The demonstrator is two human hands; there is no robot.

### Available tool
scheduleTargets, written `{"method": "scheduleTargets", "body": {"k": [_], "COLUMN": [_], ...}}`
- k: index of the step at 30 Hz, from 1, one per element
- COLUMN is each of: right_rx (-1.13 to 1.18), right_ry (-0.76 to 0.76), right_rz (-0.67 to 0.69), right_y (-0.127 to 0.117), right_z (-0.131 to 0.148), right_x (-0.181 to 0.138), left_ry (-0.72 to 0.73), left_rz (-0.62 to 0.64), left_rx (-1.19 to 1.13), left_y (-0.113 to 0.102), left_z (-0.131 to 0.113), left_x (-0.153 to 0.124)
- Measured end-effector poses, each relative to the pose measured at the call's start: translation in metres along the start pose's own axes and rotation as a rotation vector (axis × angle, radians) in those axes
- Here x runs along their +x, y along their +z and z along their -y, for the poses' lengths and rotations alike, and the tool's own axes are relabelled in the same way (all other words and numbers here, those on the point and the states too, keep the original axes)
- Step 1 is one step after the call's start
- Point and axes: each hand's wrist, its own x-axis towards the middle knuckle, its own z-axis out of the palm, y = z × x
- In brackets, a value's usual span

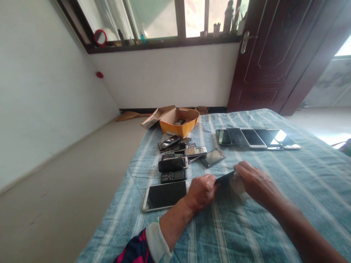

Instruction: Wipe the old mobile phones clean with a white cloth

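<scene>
My left hand [202, 190] is closed round the near left end of a dark smartphone [225, 179], which is held tilted above the bedspread. My right hand [255, 182] is at the phone's other end, its fingers bent over the top edge. Under those fingers a pale, blurred, cloth-like piece [239, 184] lies against the phone; its exact kind cannot be made out. Left of my left hand a white large-screen phone [166, 195] lies face up. Just beyond my hands lies a grey touchscreen phone [214, 157].
A pile of old keypad phones [174, 164] lies at left centre. Behind it stands an open orange cardboard box [179, 128] with a phone inside. Several smartphones [253, 138] form a row at the right back. All rest on a blue striped bedspread [296, 182].
</scene>
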Motion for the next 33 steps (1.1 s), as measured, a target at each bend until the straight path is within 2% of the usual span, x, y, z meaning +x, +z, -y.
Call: {"method": "scheduleTargets", "body": {"k": [5, 10, 14, 18, 25, 28, 33], "right_rx": [-0.037, -0.029, 0.049, 0.091, 0.032, 0.011, 0.056], "right_ry": [0.035, -0.034, -0.104, -0.114, 0.030, 0.041, -0.084], "right_rz": [-0.050, -0.136, -0.127, -0.118, -0.144, -0.169, -0.174], "right_y": [0.003, 0.008, 0.011, 0.010, 0.008, 0.010, 0.013], "right_z": [-0.004, 0.031, 0.052, 0.041, -0.002, 0.001, 0.035], "right_x": [0.000, -0.001, -0.001, 0.001, 0.003, 0.003, 0.000], "left_ry": [-0.019, -0.008, 0.010, 0.011, -0.002, -0.013, 0.008], "left_rz": [0.004, -0.060, -0.101, -0.097, -0.056, -0.063, -0.108], "left_rx": [0.011, 0.002, -0.028, -0.036, -0.018, -0.031, -0.048], "left_y": [-0.001, 0.002, 0.003, 0.001, 0.001, 0.001, 0.003], "left_z": [0.000, 0.000, -0.001, -0.001, 0.001, 0.002, 0.003], "left_x": [0.001, 0.000, -0.001, -0.001, 0.001, 0.002, 0.000]}}
